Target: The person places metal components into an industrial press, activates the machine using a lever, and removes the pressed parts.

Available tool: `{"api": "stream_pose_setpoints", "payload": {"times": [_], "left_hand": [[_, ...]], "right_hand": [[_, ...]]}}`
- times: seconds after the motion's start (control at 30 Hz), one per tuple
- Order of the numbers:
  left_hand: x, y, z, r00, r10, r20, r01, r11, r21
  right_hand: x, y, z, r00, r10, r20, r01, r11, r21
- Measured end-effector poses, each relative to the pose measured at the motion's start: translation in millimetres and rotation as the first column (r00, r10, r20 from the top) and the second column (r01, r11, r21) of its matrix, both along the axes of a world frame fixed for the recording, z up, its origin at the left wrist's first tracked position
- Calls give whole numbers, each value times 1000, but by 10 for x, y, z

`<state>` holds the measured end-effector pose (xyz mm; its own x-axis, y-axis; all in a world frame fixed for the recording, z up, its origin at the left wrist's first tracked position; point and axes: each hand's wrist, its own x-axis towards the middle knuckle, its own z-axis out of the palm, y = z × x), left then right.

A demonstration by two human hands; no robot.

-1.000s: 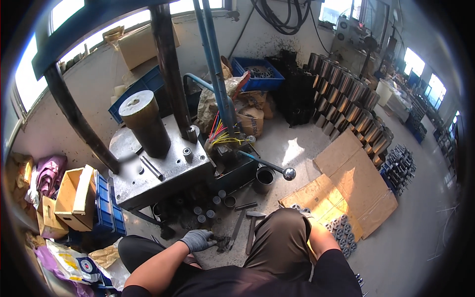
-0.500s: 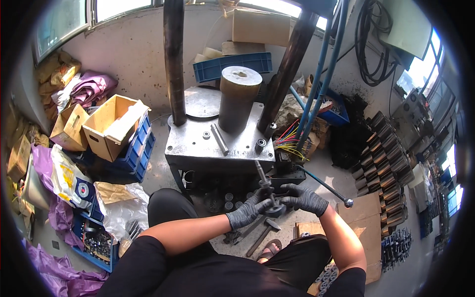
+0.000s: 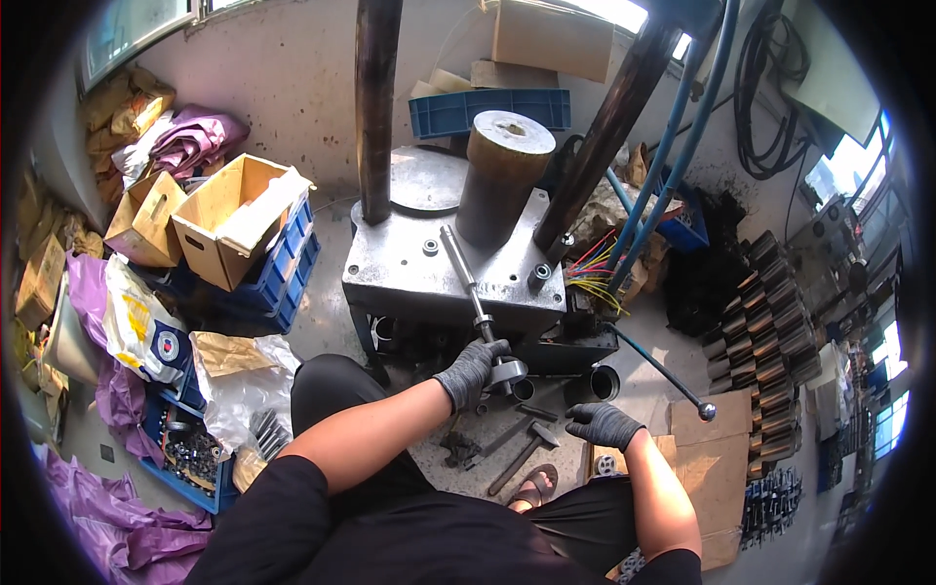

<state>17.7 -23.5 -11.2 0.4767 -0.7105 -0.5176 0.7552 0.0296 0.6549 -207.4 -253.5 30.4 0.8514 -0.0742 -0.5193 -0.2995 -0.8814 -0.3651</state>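
My left hand (image 3: 473,375), in a dark grey glove, is closed around a metal shaft (image 3: 484,326) with a collar and a thick round end piece. The shaft slants up over the press table's front edge. Its tip appears to meet the lower end of a metal pin (image 3: 454,255) lying on the table; whether they touch I cannot tell. Apart from it, my right hand (image 3: 604,426), gloved alike, hangs low on the right with slightly bent fingers and nothing visible in them. A hammer (image 3: 523,456) lies on the floor between my hands.
The press table (image 3: 390,273) carries a tall cylinder (image 3: 502,185) and small rings, between dark columns (image 3: 377,117). A ball-ended lever (image 3: 663,372) juts out at right, near stacked metal tubes (image 3: 765,341). Blue crates (image 3: 283,283) and boxes stand left; cardboard (image 3: 717,478) lies right.
My left hand has carried the shaft left and up toward the table. My right hand has come away from the shaft and dropped lower. The view has shifted slightly.
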Motion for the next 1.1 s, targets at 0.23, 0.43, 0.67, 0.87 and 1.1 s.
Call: {"api": "stream_pose_setpoints", "payload": {"times": [0.23,0.43,0.67,0.87,1.1], "left_hand": [[348,-43,105,991,70,-115,-74,997,-25],[291,-96,-198,939,52,340,-118,977,176],[277,-85,-133,603,161,781,-159,984,-79],[781,-253,1002,533,390,751,16,882,-470],[2095,-957,2343,554,574,604,44,704,-709]], "right_hand": [[43,-10,41,989,6,147,-26,991,135],[119,3,32,987,77,139,-97,985,143],[116,-101,-24,986,132,102,-140,987,83],[218,-160,-15,991,123,47,-126,991,49],[258,-201,40,975,138,175,-162,978,134]]}}
